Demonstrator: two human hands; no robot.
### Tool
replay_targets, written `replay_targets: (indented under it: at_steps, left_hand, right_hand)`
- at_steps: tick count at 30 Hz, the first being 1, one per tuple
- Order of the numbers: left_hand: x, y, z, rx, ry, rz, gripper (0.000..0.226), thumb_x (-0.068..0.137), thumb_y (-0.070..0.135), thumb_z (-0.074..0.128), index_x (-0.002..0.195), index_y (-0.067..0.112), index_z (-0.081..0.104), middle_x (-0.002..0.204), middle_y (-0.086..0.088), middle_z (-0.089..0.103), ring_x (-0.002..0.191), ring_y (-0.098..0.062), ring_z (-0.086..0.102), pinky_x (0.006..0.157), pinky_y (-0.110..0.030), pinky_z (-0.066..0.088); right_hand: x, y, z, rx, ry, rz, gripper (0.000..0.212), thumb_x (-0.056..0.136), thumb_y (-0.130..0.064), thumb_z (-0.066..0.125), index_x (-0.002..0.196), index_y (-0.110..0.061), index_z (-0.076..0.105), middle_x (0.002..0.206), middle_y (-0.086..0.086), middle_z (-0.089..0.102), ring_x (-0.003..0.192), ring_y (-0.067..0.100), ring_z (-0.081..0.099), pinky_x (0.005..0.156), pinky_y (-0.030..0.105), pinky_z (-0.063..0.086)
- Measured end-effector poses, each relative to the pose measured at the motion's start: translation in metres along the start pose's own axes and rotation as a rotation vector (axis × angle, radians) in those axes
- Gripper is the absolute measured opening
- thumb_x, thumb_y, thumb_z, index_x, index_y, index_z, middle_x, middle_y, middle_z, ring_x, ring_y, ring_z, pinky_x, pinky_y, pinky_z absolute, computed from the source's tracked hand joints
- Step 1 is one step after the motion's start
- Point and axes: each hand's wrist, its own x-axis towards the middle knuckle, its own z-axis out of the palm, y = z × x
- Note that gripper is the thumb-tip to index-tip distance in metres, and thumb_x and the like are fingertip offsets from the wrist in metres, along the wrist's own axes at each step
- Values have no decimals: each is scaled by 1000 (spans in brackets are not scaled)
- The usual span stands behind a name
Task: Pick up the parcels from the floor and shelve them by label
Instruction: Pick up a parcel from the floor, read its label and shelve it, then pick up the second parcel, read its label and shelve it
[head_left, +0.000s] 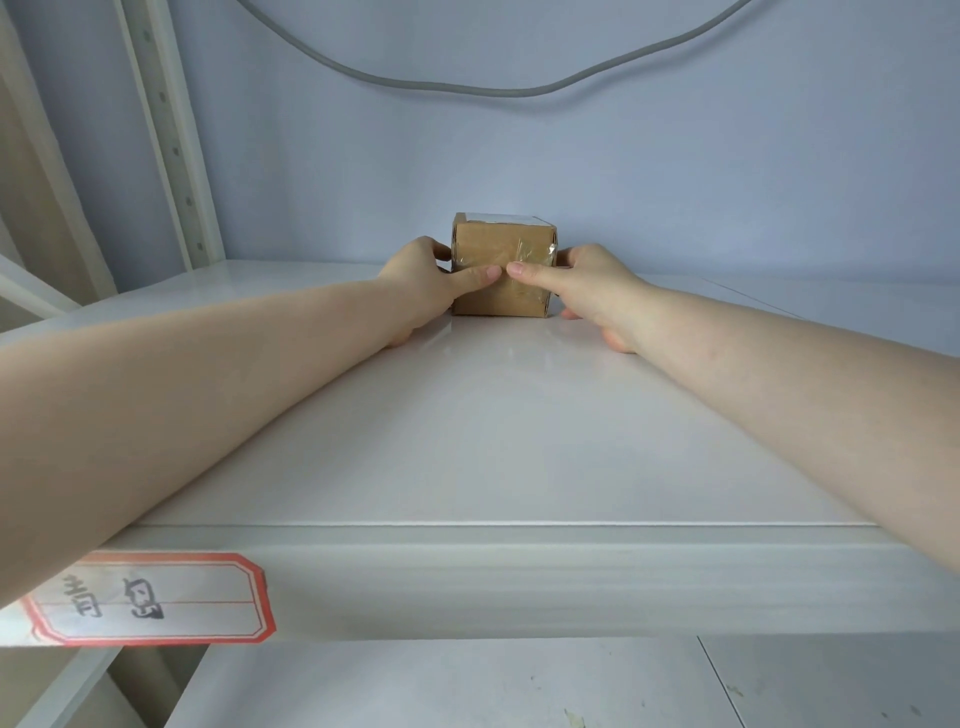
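Observation:
A small brown cardboard parcel (511, 244), taped and with a white label on its top, stands on the white shelf board (498, 426) near the back wall. My left hand (431, 280) clasps its left side, thumb across the front face. My right hand (587, 286) clasps its right side, its thumb also on the front, nearly touching the other thumb. Both forearms stretch out over the shelf. The parcel's bottom rests on the board.
A red-bordered paper tag (150, 597) with handwritten characters is stuck on the shelf's front edge at the left. A perforated upright post (171, 135) stands at the back left. A grey cable (493, 91) sags along the wall above. A lower shelf board (467, 686) shows beneath.

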Motion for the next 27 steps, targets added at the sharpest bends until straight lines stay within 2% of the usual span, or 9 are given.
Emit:
replay_targets:
  at_steps: [4, 7, 10, 11, 13, 17, 22, 24, 27]
  left_hand:
    - [-8, 9, -9, 3, -6, -54, 93, 74, 61, 74, 148, 17, 39, 138, -3, 55, 122, -26, 58, 103, -41, 47]
    - [-19, 22, -23, 40, -10, -117, 94, 76, 60, 73, 151, 19, 34, 120, 1, 54, 121, -26, 60, 91, -36, 49]
    - [-37, 31, -40, 9, -39, -132, 89, 76, 51, 78, 148, 17, 39, 135, -3, 52, 118, -23, 60, 103, -40, 48]
    - [-46, 33, -45, 4, -45, -128, 83, 77, 48, 78, 145, 15, 44, 136, -6, 54, 117, -23, 60, 103, -40, 49]
    - [-72, 39, -52, -51, -58, -106, 59, 82, 38, 77, 132, 12, 57, 131, -9, 60, 112, -21, 60, 99, -36, 52]
    - [-142, 47, -64, -251, -98, -3, 11, 90, 21, 69, 100, 16, 68, 111, -6, 69, 101, -19, 65, 98, -34, 53]
    - [-242, 33, -84, -485, 3, 165, 13, 92, 13, 64, 104, 17, 69, 101, 0, 72, 95, -12, 70, 87, -25, 57]
    - [-277, 20, -89, -588, 68, 155, 13, 92, 13, 63, 102, 18, 69, 96, 2, 74, 90, -10, 70, 80, -21, 57]
    - [-318, -1, -88, -682, 188, 82, 12, 93, 13, 61, 99, 19, 70, 90, 5, 75, 88, -11, 70, 81, -23, 56]
  right_hand:
    - [-8, -6, -8, -59, -22, 26, 96, 78, -48, 73, 151, -6, 27, 151, 3, 37, 113, 21, 54, 91, 29, 45]
    - [-18, -9, -14, -37, 7, 39, 89, 80, -38, 75, 149, -5, 29, 152, 6, 36, 110, 18, 47, 100, 35, 49]
    - [-38, -15, -17, 24, 96, 81, 64, 81, -19, 75, 137, -7, 46, 135, 9, 51, 114, 22, 54, 78, 29, 54]
    - [-47, -18, -17, 60, 120, 89, 52, 81, -14, 74, 129, -6, 53, 125, 10, 57, 106, 21, 58, 69, 25, 52]
    - [-70, -28, -15, 155, 133, 84, 28, 83, -7, 69, 110, -7, 62, 105, 8, 62, 84, 16, 59, 62, 22, 48]
    - [-132, -54, -5, 415, 26, -5, 12, 86, -6, 64, 96, -13, 66, 90, 5, 66, 73, 13, 61, 57, 17, 51]
    - [-224, -58, 9, 621, -141, -150, 6, 90, -14, 63, 92, -18, 68, 83, -3, 70, 71, 8, 65, 58, 15, 50]
    - [-255, -51, 19, 679, -213, -165, 6, 90, -16, 62, 89, -20, 67, 80, -5, 70, 69, 6, 65, 59, 15, 48]
    - [-285, -38, 38, 736, -313, -132, 9, 90, -17, 61, 85, -21, 67, 76, -7, 71, 67, 5, 65, 59, 15, 48]
